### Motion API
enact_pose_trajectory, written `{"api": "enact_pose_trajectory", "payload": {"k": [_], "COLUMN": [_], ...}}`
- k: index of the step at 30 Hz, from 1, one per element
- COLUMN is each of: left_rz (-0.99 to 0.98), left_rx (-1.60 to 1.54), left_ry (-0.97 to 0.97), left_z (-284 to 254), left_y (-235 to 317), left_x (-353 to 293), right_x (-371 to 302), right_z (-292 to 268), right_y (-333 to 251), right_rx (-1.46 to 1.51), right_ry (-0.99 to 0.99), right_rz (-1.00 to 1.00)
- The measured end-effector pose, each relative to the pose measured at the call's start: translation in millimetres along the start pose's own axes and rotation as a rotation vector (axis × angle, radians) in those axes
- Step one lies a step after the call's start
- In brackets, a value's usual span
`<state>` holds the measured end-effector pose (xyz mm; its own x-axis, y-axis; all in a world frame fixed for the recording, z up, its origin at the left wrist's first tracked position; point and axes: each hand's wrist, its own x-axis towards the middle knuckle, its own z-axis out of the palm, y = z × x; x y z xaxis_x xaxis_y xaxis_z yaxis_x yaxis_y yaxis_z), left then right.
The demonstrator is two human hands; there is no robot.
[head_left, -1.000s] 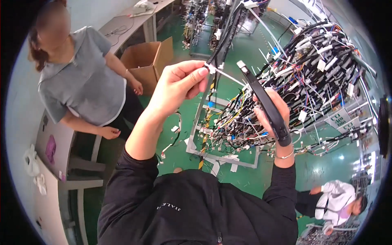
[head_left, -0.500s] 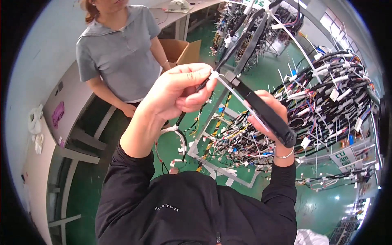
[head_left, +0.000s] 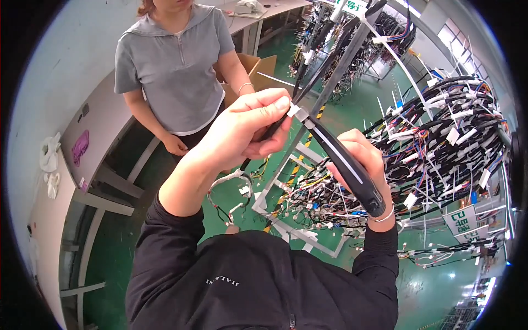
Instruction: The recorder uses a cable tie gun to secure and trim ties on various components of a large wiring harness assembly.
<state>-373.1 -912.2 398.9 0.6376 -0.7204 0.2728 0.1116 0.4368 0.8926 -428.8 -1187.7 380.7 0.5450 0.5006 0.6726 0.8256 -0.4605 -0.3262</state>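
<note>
Closing the earlier gap, the black tool, gripped in the right hand, now meets the white cable tie beside the left hand, which pinches the black cable; apparently seated for tensioning.

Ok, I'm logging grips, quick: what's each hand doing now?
Left hand: closed, holding a slim black cable.
Right hand: closed around a long black handheld tool.

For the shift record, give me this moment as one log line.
Left hand: holding black cable, fingertips at white tie | Right hand: gripping black tool, tip at tie | Nearby: wire bundles
</note>
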Motion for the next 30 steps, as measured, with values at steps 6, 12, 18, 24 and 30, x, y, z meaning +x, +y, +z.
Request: {"api": "enact_pose_trajectory", "payload": {"k": [6, 12, 18, 24, 30], "left_rz": [-0.075, -0.019, 0.184, 0.316, 0.324], "left_rx": [0.004, 0.082, 0.290, 0.262, 0.255], "left_ry": [0.038, 0.075, -0.081, 0.157, 0.050], "left_z": [-6, -13, -8, 33, 20], "left_y": [1, 9, 28, 42, 46], "left_x": [7, 10, 78, 104, 103], "right_x": [-12, -29, -5, 18, 36], "right_z": [10, -5, -30, -56, -64], "right_y": [9, -7, -4, -2, -16], "right_rx": [-0.171, -0.571, -0.665, 0.143, -0.017], "right_ry": [0.069, 0.110, 0.192, 0.289, 0.200], "right_rz": [-0.109, -0.026, 0.170, 0.456, 0.387]}}
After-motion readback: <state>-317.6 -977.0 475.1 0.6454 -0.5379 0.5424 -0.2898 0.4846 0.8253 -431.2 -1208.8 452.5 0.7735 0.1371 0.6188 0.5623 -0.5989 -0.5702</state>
